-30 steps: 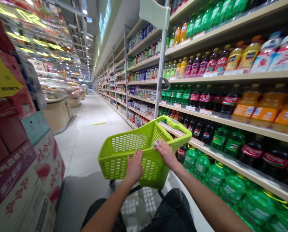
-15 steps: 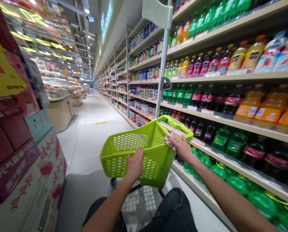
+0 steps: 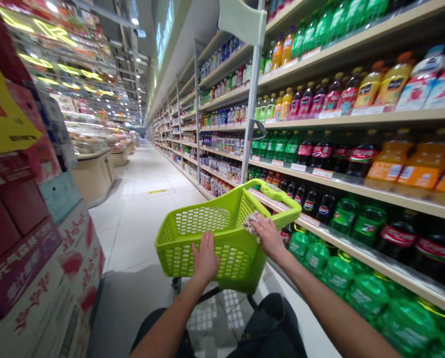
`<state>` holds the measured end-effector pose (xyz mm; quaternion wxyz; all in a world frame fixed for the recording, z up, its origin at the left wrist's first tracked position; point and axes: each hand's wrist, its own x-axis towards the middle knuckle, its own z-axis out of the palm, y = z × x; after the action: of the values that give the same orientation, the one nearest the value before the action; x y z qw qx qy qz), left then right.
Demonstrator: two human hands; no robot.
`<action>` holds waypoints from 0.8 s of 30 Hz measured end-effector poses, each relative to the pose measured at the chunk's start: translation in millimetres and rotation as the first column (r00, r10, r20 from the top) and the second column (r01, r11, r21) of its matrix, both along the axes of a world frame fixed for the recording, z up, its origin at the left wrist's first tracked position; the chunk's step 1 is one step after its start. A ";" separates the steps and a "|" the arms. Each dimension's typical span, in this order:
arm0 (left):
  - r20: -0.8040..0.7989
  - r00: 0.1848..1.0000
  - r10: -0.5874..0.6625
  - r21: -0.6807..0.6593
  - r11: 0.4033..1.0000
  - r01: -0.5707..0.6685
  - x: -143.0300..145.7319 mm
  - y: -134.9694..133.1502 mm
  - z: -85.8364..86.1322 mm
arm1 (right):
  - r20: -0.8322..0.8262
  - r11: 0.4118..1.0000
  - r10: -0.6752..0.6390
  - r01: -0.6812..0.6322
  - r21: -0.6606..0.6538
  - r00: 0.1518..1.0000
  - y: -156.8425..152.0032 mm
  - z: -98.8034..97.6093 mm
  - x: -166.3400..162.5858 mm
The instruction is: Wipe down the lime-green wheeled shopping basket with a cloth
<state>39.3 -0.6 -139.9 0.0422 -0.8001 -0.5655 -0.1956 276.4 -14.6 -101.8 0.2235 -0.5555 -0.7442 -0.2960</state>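
A lime-green shopping cart [image 3: 170, 258] with a perforated plastic basket stands in front of my knees, its handle pointing to the right. My left hand [image 3: 206, 258] lies against the near side of the basket, fingers stretched upward and thumb apart, holding nothing. In my right hand [image 3: 268, 233] is a crumpled, light-coloured cloth [image 3: 251, 223], pressed on the basket's near top edge close to the handle. Part of the cloth is hidden under the fingers. No goods show inside the basket.
Shelves [image 3: 357, 198] of soda and juice bottles run along the right. Large green bottles [image 3: 368, 293] sit at floor level. Stacked drink cartons [image 3: 24, 248] rise close on the left, with a yellow sign [image 3: 6, 109]. A tiled aisle [image 3: 140, 174] stretches ahead past display counters [image 3: 93, 174].
My right hand has slid the cloth leftward along the basket edge, away from the handle. My left hand has shifted slightly left, still against the basket side.
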 end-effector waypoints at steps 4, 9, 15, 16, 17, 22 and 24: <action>-0.011 0.999 0.033 -0.009 0.999 -0.033 -7.1 2.7 -2.6 | -0.201 0.962 -0.240 0.260 0.078 0.950 -4.6 18.9 37.4; -0.027 1.000 0.015 -0.012 1.000 -0.015 -7.1 1.6 -3.2 | -0.138 0.990 -0.137 0.137 -0.006 0.981 4.9 -0.6 -9.8; -0.039 0.999 0.032 -0.008 0.999 -0.033 -23.9 4.2 -3.7 | -0.104 0.993 -0.093 0.084 -0.083 0.990 8.3 0.0 -20.6; -0.038 0.998 0.045 -0.009 0.999 -0.046 -25.5 4.5 -4.1 | -0.126 0.987 -0.157 0.150 -0.064 0.979 6.6 7.1 -8.8; -0.038 0.998 0.050 -0.011 0.999 -0.051 -26.0 4.5 -4.4 | -0.150 0.976 -0.218 0.214 -0.043 0.964 5.1 13.7 2.0; -0.022 0.998 0.060 -0.030 0.998 -0.060 -19.1 2.5 -4.7 | -0.165 0.966 -0.258 0.251 -0.063 0.952 8.3 6.2 -11.9; -0.034 0.999 0.028 -0.035 0.999 -0.029 -18.7 1.8 -5.0 | -0.131 0.985 -0.147 0.133 -0.111 0.980 13.8 -11.7 -41.5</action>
<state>20.6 1.2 -144.9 0.0403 -0.7958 -0.5793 -0.1717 234.9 -0.8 -113.5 0.2250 -0.6364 -0.6999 -0.2334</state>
